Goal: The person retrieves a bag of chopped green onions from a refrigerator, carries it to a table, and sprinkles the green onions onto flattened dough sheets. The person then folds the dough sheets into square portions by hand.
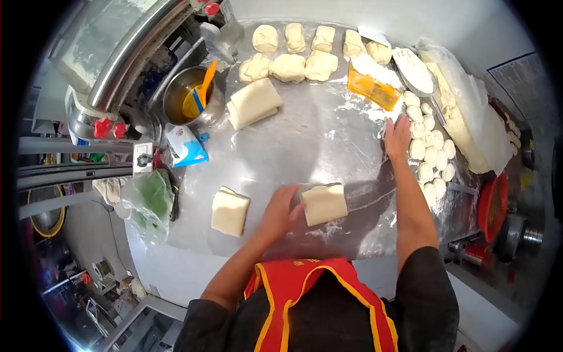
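My left hand (282,210) is low over the metal table, fingers stretched out, its thumb at the left edge of a folded dough square (325,205). Left of that hand lies another folded dough square (230,212). My right hand (398,138) reaches to the white flour at the right, fingers apart, holding nothing that I can see. Beside it several small dough balls (417,149) lie in a floury cluster. Just beyond its fingertips is a yellow-orange scraper (373,87), and a metal scoop (414,71) full of flour lies past that.
Several dough lumps (288,67) line the back, with a larger folded dough sheet (254,104) before them. At left stand a metal pot (176,97) with an orange-handled tool and a blue-white bag (185,146). A long, partly covered dough slab (454,111) lies at right.
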Action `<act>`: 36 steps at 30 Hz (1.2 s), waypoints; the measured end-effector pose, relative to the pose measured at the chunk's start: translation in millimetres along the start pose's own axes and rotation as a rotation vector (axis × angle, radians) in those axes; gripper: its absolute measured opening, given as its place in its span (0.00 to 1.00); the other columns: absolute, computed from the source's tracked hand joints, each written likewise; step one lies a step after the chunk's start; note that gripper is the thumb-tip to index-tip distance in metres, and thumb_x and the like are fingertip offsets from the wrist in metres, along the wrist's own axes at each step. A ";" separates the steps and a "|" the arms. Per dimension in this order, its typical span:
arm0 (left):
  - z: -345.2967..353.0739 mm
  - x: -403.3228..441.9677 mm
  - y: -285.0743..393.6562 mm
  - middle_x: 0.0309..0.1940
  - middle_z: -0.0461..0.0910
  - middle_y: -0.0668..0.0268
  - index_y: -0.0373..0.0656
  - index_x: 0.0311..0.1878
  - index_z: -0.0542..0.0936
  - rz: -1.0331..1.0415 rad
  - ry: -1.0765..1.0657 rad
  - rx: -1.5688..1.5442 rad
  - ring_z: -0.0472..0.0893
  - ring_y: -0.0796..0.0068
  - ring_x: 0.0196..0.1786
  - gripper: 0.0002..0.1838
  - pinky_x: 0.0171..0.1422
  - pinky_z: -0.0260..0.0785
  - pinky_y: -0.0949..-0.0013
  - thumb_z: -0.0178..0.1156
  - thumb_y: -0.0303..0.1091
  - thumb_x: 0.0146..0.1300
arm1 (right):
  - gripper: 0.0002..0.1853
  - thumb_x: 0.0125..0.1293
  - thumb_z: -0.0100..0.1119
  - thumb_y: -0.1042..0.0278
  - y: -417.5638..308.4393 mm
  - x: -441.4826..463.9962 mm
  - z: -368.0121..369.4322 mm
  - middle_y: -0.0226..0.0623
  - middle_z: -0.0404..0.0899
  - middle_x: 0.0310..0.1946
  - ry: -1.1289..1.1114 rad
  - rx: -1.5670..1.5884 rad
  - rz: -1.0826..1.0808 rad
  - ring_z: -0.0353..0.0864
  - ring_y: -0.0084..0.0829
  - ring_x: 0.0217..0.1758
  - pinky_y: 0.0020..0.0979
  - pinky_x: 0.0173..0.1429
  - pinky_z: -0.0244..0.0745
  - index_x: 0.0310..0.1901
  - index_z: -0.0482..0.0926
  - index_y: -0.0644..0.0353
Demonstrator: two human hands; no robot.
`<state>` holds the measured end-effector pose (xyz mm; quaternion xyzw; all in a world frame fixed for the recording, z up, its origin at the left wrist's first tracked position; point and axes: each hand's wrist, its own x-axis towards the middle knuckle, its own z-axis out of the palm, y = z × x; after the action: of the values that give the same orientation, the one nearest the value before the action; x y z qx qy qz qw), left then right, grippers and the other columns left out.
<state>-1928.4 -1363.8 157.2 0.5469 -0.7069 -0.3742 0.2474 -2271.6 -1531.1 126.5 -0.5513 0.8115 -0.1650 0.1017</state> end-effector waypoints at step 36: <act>-67.3 -29.7 -43.2 0.52 0.73 0.49 0.37 0.56 0.71 -0.301 0.562 0.337 0.71 0.48 0.56 0.24 0.61 0.64 0.57 0.63 0.33 0.57 | 0.24 0.66 0.51 0.57 -95.9 -73.8 33.4 0.39 0.67 0.60 -0.163 0.134 -0.818 0.63 0.43 0.64 0.51 0.67 0.51 0.62 0.67 0.54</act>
<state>-1843.6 -1358.1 164.6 0.7595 -0.5745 -0.1200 0.2805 -2150.0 -1500.2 130.7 -0.8313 0.5027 -0.2001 0.1271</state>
